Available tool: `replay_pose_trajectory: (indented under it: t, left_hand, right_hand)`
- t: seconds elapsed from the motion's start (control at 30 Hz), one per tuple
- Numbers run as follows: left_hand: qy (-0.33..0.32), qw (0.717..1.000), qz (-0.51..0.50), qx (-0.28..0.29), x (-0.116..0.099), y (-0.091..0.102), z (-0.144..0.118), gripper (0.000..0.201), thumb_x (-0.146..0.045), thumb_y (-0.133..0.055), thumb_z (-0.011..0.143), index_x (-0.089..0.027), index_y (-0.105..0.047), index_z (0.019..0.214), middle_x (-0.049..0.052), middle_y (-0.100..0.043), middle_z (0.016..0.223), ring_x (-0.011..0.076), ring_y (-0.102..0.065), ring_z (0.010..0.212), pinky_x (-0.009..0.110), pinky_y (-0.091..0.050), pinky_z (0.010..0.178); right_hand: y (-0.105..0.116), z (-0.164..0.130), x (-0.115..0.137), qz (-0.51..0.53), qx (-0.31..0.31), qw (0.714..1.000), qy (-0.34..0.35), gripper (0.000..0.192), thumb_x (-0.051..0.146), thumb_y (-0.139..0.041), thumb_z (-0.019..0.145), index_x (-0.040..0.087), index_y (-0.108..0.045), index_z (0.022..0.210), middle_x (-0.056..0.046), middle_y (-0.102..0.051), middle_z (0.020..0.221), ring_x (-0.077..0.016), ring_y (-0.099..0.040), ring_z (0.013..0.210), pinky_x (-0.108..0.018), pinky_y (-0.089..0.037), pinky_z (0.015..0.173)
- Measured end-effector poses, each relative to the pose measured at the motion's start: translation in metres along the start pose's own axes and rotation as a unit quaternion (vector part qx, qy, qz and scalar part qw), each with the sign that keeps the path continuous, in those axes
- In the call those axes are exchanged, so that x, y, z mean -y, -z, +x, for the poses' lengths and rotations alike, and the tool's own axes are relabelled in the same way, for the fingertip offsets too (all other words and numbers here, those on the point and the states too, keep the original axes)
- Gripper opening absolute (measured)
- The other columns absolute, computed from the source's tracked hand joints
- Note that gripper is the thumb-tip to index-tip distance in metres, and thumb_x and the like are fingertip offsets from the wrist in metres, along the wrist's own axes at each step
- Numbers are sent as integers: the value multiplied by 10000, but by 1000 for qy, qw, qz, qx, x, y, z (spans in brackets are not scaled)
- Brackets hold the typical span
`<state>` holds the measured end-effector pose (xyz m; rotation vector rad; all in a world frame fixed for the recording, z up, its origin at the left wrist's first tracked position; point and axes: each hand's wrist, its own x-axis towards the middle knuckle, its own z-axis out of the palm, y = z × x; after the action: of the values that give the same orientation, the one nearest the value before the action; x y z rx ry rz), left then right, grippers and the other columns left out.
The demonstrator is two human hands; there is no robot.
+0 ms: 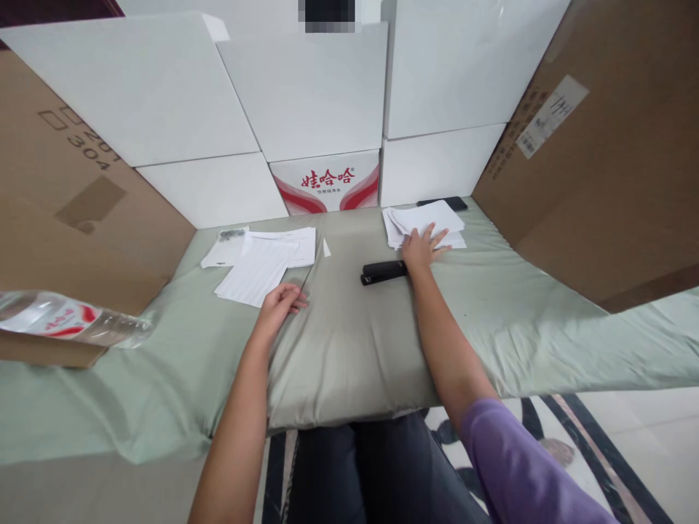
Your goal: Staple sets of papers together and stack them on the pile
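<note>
My right hand (421, 248) lies flat, fingers spread, on the near edge of a stack of white paper sheets (426, 220) at the far right of the pale green cloth-covered bench (354, 342). A black stapler (383, 272) lies just left of that wrist. My left hand (279, 303) rests loosely curled, gripping nothing, beside a second spread of white sheets (261, 266).

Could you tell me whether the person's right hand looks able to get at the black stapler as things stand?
Probably yes. The right hand lies flat on the right paper stack, and the black stapler sits on the green cloth just beside its wrist, with nothing lying between them.
</note>
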<state>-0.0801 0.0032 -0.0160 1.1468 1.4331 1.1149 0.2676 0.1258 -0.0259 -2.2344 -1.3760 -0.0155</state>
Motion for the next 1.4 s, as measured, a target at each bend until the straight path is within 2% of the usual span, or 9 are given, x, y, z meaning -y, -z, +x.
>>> replay_pose_trajectory:
  t: [0.3,0.4,0.5,0.57,0.67,0.83,1.0,1.2,1.4]
  left_hand:
    - [-28,1000,8,0,0,-1,-3,371,-506,-728,720,-182,-634,874,63,-714,803,190,-680,662,254,-467,538]
    - [-129,982,96,-102,-1,3,-3,230,-430,-647,806,-206,-639,856,58,-692,801,218,-673,777,306,-511,658]
    - [-205,913,268,-229,0,16,2,227,-370,-665,799,-217,-660,967,122,-689,1090,319,-595,1143,467,-435,1011]
    - [-182,885,343,-257,3,26,7,432,-381,-735,737,-207,-631,1119,183,-571,1363,401,-417,1359,577,-269,1135]
    - [-107,885,378,-251,11,36,14,593,-445,-739,729,-164,-581,1226,254,-415,1508,460,-269,1441,664,-157,1143]
    - [-113,872,414,-235,15,36,17,430,-479,-625,821,-175,-650,1124,234,-595,1311,423,-461,1293,599,-309,1075]
    - [-74,827,505,-238,5,25,15,424,-452,-562,866,-157,-661,1153,212,-670,1175,380,-575,1154,522,-399,988]
    - [-78,784,559,-258,6,18,21,436,-476,-521,893,-162,-654,1163,178,-672,1201,339,-586,1167,482,-380,1031]
    - [-32,759,592,-268,4,14,24,497,-505,-436,935,-119,-627,1184,221,-690,1067,361,-640,1040,431,-474,840]
  right_hand:
    - [6,4,-1,-18,75,996,35,394,353,-379,965,225,-633,1237,-158,-262,1617,-477,-11,1493,-835,-54,1013]
    - [8,7,-4,-16,113,992,44,426,299,-380,928,222,-609,1279,-151,-281,1609,-482,-22,1491,-850,-42,1000]
    - [11,12,-6,13,103,994,24,573,247,-403,863,223,-494,1428,-154,-277,1610,-473,-66,1487,-861,-86,993]
    - [14,15,-5,41,64,997,5,689,242,-413,828,206,-381,1515,-169,-272,1610,-465,-89,1484,-857,-117,995]
    - [21,19,0,76,12,997,-2,732,256,-399,821,203,-316,1546,-163,-260,1616,-445,-104,1485,-839,-142,1007]
    - [36,18,23,122,-33,992,22,651,255,-367,860,192,-376,1508,-158,-319,1588,-386,-180,1480,-779,-113,1065]
    - [60,4,57,235,-89,963,97,520,250,-377,873,240,-516,1373,-131,-510,1443,-320,-385,1375,-731,-120,1097]
    - [76,-74,105,404,-54,883,232,342,222,-452,843,216,-626,1137,-115,-652,1213,-261,-563,1183,-503,-347,1096]
    - [24,-211,124,454,201,827,264,214,163,-501,819,190,-638,982,-81,-704,1024,-210,-642,975,-354,-473,914]
